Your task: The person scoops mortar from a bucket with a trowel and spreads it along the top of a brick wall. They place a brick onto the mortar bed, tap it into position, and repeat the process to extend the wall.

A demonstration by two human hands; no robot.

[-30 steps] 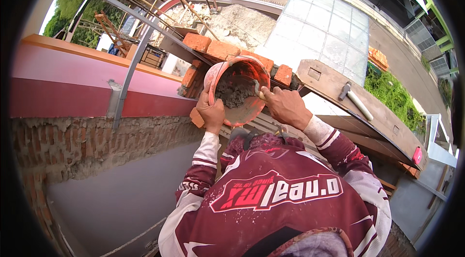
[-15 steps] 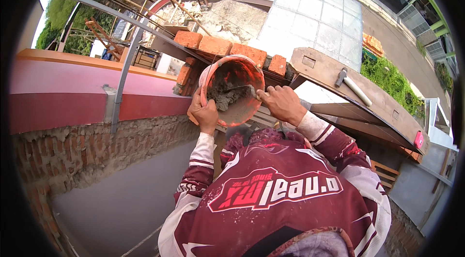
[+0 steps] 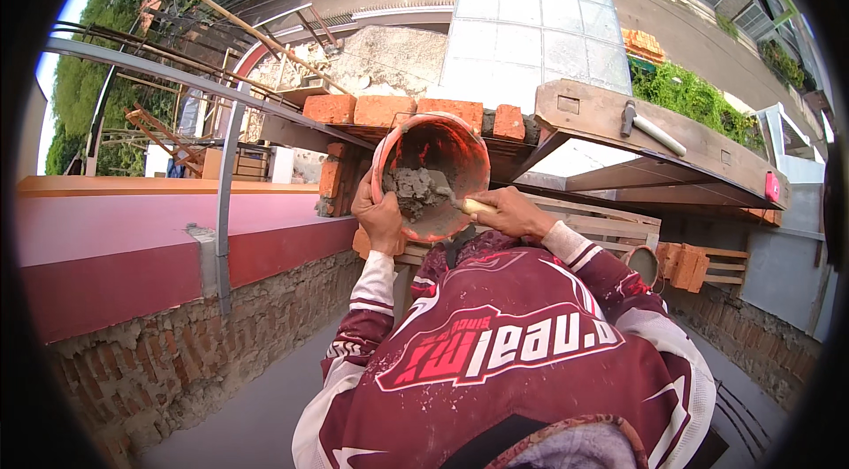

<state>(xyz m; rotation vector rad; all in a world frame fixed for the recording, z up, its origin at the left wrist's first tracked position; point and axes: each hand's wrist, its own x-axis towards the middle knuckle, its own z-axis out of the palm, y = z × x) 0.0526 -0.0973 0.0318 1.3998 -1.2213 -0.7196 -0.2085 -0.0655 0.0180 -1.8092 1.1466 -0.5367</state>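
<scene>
First speaker: Item one, the bucket?
Second speaker: Bucket (image 3: 469, 149), orange, one, tipped so the inside shows. Position: centre, in front of the person's body, on the near side of a row of red bricks (image 3: 386, 111).
First speaker: How is it held?
Second speaker: Left hand (image 3: 382, 220): gripping the near left rim, thumb over the edge; how the hidden fingers press cannot be told.
First speaker: Item two?
Second speaker: Trowel (image 3: 478, 206), pale handle, one. Right hand (image 3: 516, 213): fingers closed round the handle at the bucket's near right side; blade inside the bucket.
First speaker: Changes to record?
Second speaker: Half a second earlier the blade shows as a thin edge across the mortar (image 3: 412, 193); now it shows broader, close against the lump, and more handle is visible. The view is also turned.
First speaker: Meaning for the work?
Second speaker: Judged to be mortar being gathered within the bucket; whether any rests on the blade cannot be told.
First speaker: Remaining entries?
Second speaker: Hammer (image 3: 656, 130), pale-handled, one, lying on a wooden board (image 3: 707, 165), far right. Untouched by either hand.
</scene>
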